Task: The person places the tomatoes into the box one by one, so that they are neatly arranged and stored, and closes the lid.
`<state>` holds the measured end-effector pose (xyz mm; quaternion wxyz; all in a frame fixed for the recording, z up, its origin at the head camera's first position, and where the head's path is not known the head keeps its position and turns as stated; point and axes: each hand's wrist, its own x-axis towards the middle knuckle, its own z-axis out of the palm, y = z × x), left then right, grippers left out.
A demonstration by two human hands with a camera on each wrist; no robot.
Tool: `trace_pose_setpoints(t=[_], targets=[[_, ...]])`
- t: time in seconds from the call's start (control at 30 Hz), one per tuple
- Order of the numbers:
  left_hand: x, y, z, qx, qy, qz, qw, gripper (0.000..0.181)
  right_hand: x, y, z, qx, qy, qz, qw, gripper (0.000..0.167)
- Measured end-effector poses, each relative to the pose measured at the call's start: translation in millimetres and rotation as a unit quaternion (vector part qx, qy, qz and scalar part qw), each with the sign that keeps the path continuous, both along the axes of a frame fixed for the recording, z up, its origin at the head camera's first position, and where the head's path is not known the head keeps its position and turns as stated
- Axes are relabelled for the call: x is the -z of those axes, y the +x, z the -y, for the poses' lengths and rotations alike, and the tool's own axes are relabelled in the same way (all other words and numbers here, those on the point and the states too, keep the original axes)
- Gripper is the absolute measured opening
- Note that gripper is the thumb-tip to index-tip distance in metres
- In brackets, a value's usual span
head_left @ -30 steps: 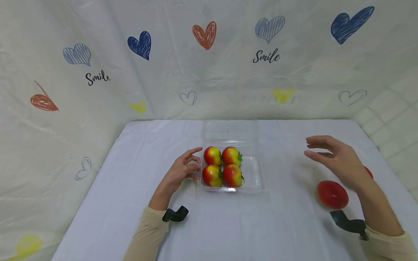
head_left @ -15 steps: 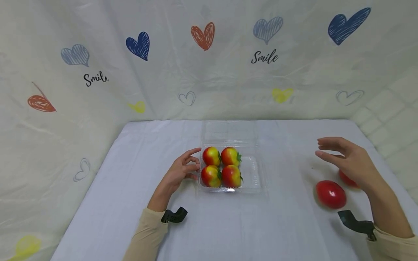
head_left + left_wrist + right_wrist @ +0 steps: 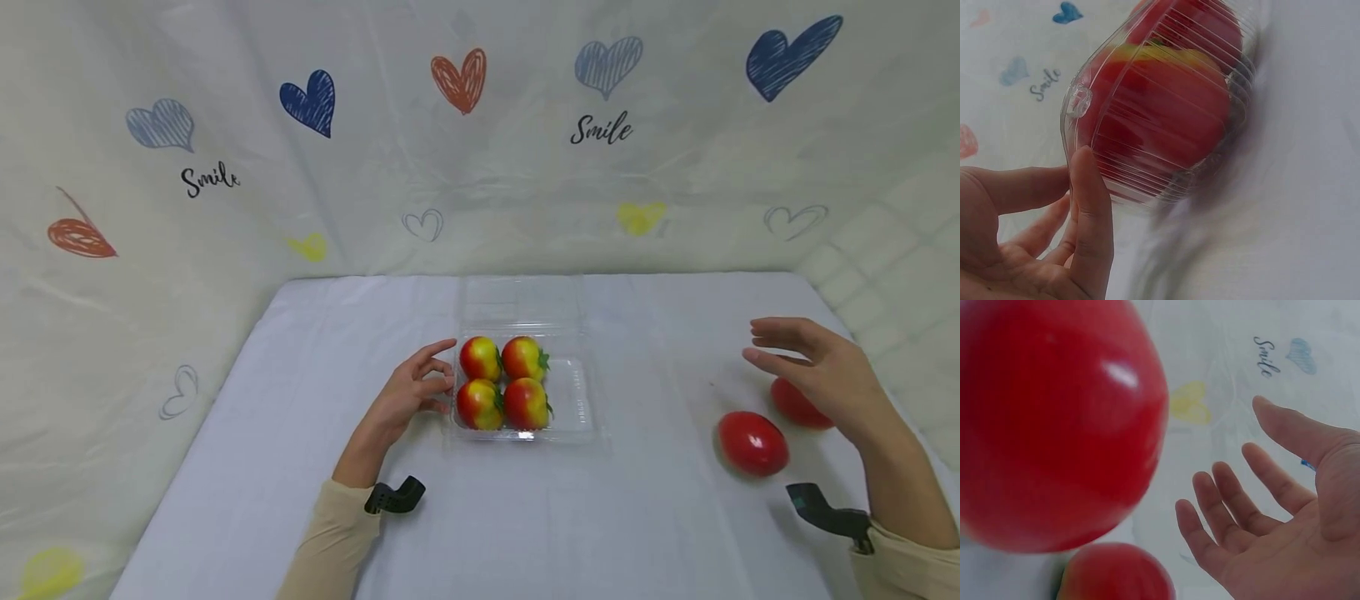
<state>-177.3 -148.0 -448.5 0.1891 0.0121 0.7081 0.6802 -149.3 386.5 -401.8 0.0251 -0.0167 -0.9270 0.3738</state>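
In the head view, a clear plastic box (image 3: 572, 392) lies lid-up on the table, holding several red-and-yellow fruits (image 3: 527, 403) in its left and middle part. My left hand (image 3: 397, 400) is at the box's left wall; in the left wrist view its thumb and fingers (image 3: 1091, 212) pinch the rim (image 3: 1080, 100) beside a fruit (image 3: 1166, 112). My right hand (image 3: 832, 367), fingers spread and holding nothing, hovers over the table's right side. Two red fruits, one nearer (image 3: 753, 443) and one partly behind the hand (image 3: 799, 403), lie below it; both show large in the right wrist view.
The box's raised clear lid (image 3: 521, 302) extends from its back edge toward the far edge of the white-covered table (image 3: 637, 517). Behind stands a pale curtain (image 3: 495, 183) printed with hearts and lettering. Each wrist bears a dark mount.
My right hand has moved to the right, uncovering more of the farther red fruit. My left hand has stayed at the box's left wall, and the view has shifted slightly.
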Motion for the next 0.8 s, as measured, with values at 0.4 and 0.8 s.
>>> trace_pose_setpoints(t=[0.4,0.8], targets=[[-0.3,0.2,0.0,0.002,0.002,-0.007,1.0000,0.061,8.3,4.5,-31,0.063,0.009,0.011,0.9979,0.068],[-0.7,1.0,-1.0,0.003,-0.002,-0.006,1.0000,0.059,16.4,12.2,-45,0.079,0.029,0.038,0.9957,0.075]])
